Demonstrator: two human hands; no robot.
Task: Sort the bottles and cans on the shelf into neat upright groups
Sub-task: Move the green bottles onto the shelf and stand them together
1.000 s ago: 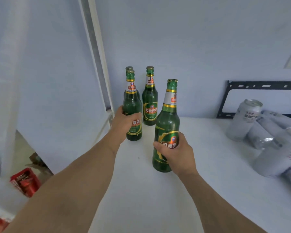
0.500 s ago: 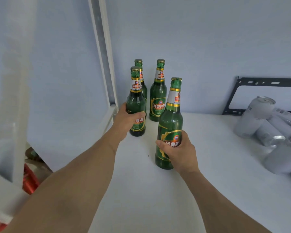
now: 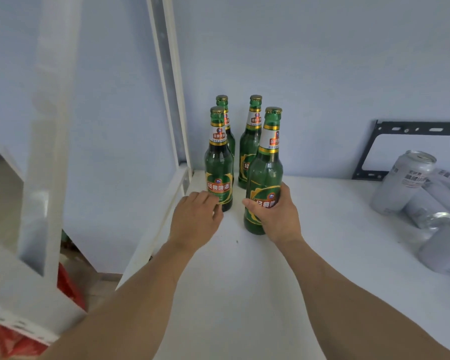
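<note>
Since the earlier frame, the left hand (image 3: 196,219) is letting go of the front-left bottle (image 3: 218,162) and easing back toward the person, while the right hand (image 3: 276,216) is keeping its grip and has carried the front-right bottle (image 3: 264,175) in closer to the other three.

Working down in size, the white shelf (image 3: 309,255) is taking up most of the view, with its white upright post (image 3: 168,81) rising at the back left corner against the pale wall. On the right side of the shelf a heap of silver cans (image 3: 426,198) is lying in disorder, one standing at a tilt and the others lying on their sides, in front of a black metal bracket (image 3: 413,131).

Four green bottles are standing upright in the back left corner as a two-by-two group. The back-left bottle (image 3: 227,126) and the back-right bottle (image 3: 250,141) are sitting just behind the front pair.

The right hand is wrapping its fingers and thumb around the lower label of the front-right bottle. The left hand is hanging loosely curled, holding nothing, with its fingertips just beside the base of the front-left bottle; whether they are touching the glass I cannot tell.
</note>
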